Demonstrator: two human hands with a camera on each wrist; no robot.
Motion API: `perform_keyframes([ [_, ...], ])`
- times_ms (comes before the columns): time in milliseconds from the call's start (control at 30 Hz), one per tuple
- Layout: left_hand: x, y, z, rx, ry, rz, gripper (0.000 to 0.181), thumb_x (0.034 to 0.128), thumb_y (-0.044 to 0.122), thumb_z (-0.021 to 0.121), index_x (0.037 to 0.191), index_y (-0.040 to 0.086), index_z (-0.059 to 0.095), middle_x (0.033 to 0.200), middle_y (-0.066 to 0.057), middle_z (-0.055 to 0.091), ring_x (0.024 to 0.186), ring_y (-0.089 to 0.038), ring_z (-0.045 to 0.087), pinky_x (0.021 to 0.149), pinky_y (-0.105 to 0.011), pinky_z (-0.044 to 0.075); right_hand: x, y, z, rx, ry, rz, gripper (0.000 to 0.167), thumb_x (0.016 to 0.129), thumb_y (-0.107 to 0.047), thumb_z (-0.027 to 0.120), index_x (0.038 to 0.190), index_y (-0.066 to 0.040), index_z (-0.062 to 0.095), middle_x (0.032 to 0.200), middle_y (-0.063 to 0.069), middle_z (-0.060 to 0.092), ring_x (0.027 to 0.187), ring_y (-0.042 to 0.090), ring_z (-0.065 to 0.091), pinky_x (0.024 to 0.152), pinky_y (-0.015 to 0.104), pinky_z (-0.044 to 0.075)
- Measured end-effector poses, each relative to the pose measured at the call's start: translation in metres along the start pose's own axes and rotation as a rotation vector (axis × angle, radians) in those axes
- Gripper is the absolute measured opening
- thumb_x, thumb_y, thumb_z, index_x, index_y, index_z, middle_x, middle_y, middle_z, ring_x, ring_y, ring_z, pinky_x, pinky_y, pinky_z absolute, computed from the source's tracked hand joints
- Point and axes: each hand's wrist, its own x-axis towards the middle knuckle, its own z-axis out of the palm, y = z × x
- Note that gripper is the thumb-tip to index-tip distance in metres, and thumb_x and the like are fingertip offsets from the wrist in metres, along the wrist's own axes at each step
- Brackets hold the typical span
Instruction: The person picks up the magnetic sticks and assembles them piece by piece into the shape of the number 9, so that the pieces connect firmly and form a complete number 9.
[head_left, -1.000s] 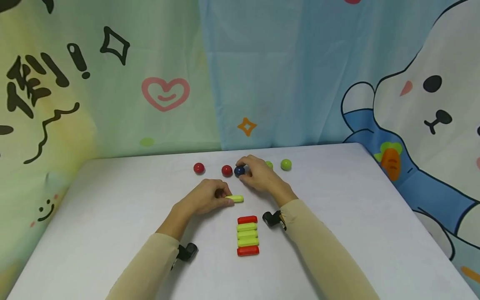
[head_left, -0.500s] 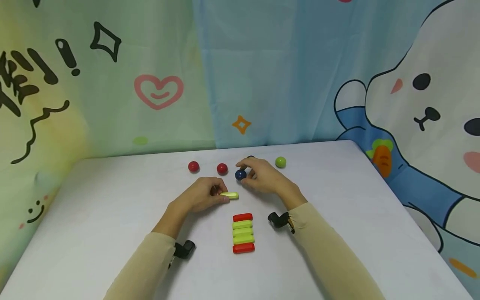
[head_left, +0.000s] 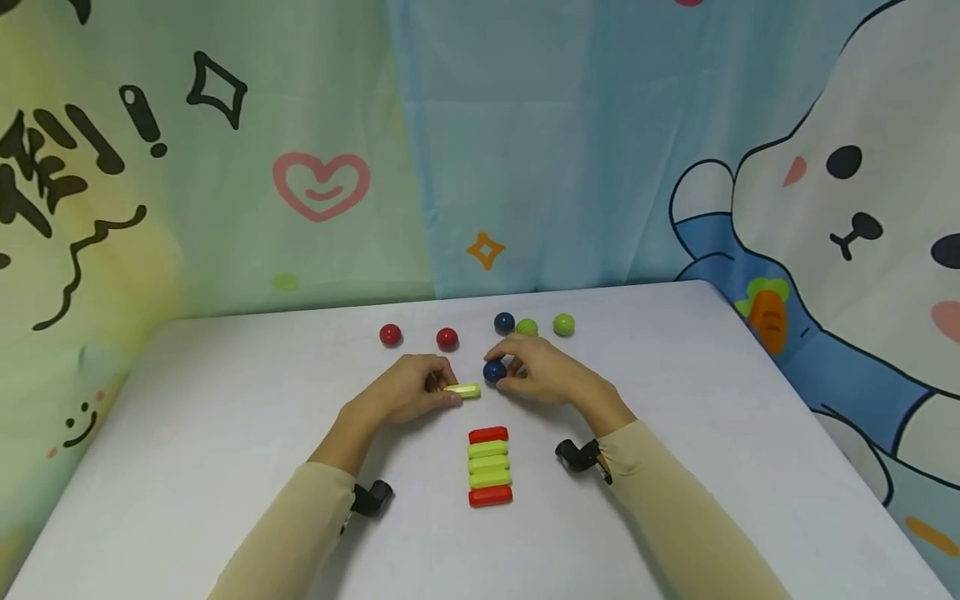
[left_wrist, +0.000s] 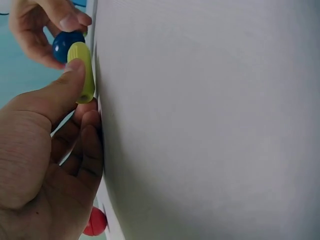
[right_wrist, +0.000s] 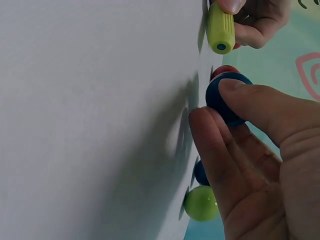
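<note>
Soft even light in head view, dimmer wrist views, diffuse shadows on table (head_left: 225, 400)

Right grip (head_left: 543, 371) and blue ball (head_left: 494, 372) nearer the yellow stick (head_left: 467, 391); second blue ball (head_left: 504, 322) (mostly hidden earlier) in full view

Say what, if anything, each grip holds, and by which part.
Left grip: a yellow-green stick, by its left half. Right grip: a blue ball, pinched at its sides.
</note>
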Motion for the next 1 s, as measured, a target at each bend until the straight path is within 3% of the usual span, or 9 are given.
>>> perform_keyframes([
  [400, 0.000, -0.002, -0.003, -0.034, 0.012, -0.004, 0.013, 0.0903, 0.029, 0.081, 0.095, 0.020, 0.071, 0.083, 0.005, 0.063, 0.078, -0.014, 0.058, 0.074, -0.030, 0.050, -0.011, -0.005, -0.001, 0.088, -0.030, 0.008, 0.040, 0.092, -0.015, 0.078, 0.130, -0.011, 0.065, 0.121, 0.001, 0.068, 0.095, 0.011, 0.067, 0.087, 0.029, 0.058],
  [1000, 0.002, 0.001, -0.003, -0.036, 0.000, 0.013, 0.013, 0.0907, 0.028, 0.081, 0.097, 0.021, 0.071, 0.084, 0.006, 0.064, 0.077, -0.013, 0.058, 0.073, -0.030, 0.050, -0.011, -0.003, 0.008, 0.121, -0.009, -0.044, 0.037, 0.092, -0.011, 0.077, 0.126, -0.007, 0.065, 0.121, 0.006, 0.067, 0.094, 0.014, 0.068, 0.084, 0.027, 0.058],
])
